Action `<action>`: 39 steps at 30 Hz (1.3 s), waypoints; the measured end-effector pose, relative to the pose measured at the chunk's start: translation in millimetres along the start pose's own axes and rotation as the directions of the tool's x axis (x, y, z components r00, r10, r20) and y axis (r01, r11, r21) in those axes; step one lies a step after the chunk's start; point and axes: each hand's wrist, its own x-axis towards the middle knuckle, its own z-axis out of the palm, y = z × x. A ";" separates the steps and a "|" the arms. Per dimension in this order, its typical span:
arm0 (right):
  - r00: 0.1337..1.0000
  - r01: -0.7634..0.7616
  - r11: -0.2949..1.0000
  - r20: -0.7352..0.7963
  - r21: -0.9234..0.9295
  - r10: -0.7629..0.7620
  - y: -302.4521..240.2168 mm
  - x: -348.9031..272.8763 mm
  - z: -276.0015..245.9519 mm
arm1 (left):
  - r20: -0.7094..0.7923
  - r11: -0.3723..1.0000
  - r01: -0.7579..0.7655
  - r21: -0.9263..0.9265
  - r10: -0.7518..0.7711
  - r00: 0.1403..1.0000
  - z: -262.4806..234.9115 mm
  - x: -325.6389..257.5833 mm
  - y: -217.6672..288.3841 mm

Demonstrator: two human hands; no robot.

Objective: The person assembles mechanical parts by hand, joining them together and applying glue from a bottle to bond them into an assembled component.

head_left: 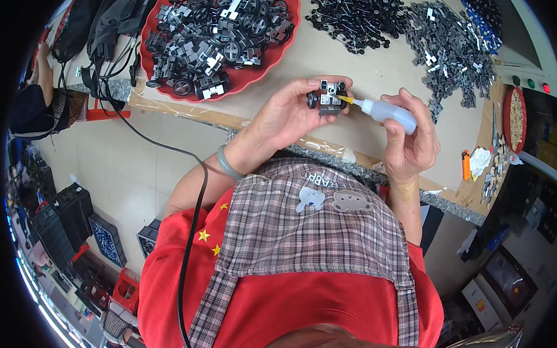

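Observation:
My left hand [288,115] holds a small black and grey wheeled part [329,96] above the table edge, fingers curled around it. My right hand [411,139] grips a small white squeeze bottle [388,113] whose yellow nozzle tip touches the right side of the part. A green bangle sits on my left wrist. I wear a red shirt and a checked apron.
A red tray [251,75] heaped with black and grey wheel parts stands at the back left. Loose piles of dark parts [445,45] lie at the back right. An orange lighter [466,164] and a small red dish [515,118] are at the right. A black cable [195,189] hangs off the table.

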 end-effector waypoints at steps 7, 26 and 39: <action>0.999 0.037 0.997 0.000 -0.065 -0.037 1.0 -1.8 -6.3 | -0.031 1.000 -0.005 0.009 0.005 0.999 0.5 0.6 -0.7; 0.979 0.202 0.962 0.064 -0.187 -0.193 -7.5 3.5 -8.0 | -0.021 1.000 0.001 0.009 0.000 1.000 1.4 0.7 -1.4; 0.827 -0.518 0.812 -0.085 0.269 0.556 31.0 -16.6 -24.3 | 0.010 0.996 0.043 -0.073 -0.043 0.999 0.7 1.5 2.4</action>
